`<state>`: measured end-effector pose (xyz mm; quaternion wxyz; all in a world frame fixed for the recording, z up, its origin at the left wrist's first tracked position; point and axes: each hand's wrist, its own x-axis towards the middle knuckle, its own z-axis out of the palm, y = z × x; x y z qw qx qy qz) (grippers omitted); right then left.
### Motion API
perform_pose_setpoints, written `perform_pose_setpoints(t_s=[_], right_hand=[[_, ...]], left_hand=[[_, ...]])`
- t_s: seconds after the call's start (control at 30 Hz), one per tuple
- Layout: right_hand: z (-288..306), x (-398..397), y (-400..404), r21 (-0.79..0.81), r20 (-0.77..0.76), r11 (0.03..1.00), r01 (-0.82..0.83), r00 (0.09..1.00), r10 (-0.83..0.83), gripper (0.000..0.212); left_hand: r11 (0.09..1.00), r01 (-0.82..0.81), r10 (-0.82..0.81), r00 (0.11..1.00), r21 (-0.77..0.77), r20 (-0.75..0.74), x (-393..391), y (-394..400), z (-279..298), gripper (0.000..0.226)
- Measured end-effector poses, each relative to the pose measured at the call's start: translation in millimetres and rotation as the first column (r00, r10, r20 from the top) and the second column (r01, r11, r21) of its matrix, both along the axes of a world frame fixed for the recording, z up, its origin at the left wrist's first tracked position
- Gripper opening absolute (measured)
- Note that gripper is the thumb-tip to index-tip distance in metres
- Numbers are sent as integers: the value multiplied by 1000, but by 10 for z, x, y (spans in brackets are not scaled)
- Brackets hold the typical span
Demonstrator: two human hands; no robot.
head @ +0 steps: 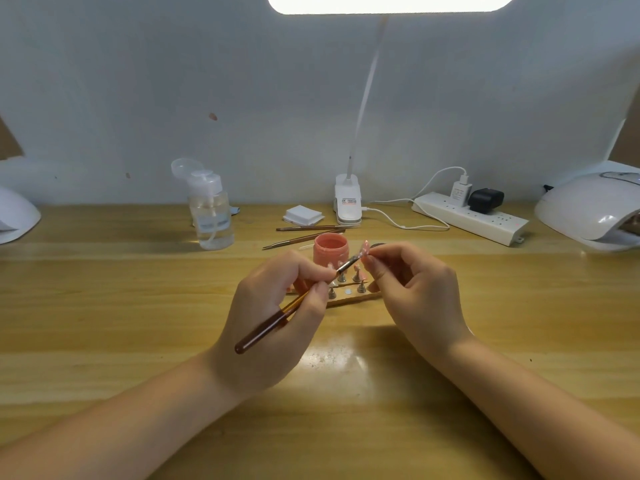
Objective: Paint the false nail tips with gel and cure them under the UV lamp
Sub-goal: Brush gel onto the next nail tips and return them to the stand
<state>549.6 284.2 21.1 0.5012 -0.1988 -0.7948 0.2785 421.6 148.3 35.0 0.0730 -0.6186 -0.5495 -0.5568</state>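
Both forearms reach over the wooden surface (104,306). Left hand (277,317) fingers grip a brush (294,306), its tip touching a pink nail tip (364,249) pinched by the right hand (415,292), above the open pink jar (330,249) and stand (349,292).

Two hands (277,306), three brushes (277,320), two lamps (588,209).

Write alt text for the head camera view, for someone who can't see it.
The left hand strokes a brush over a pink nail tip pinched in the right hand, above an open pink gel jar; a UV lamp sits far right.
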Motion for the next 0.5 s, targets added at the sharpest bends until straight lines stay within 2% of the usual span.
perform_pose_setpoints(t_s=[0.33, 0.5], right_hand=[[9, 7, -17, -34, -1, 999, -7, 1000, 7, 11], [9, 2, -24, 0, 28, 1000, -12, 1000, 12, 12]], left_hand=[[1000, -16, 16, 1000, -11, -3, 17, -14, 12, 17], [999, -37, 37, 999, 1, 17, 37, -13, 35, 17]])
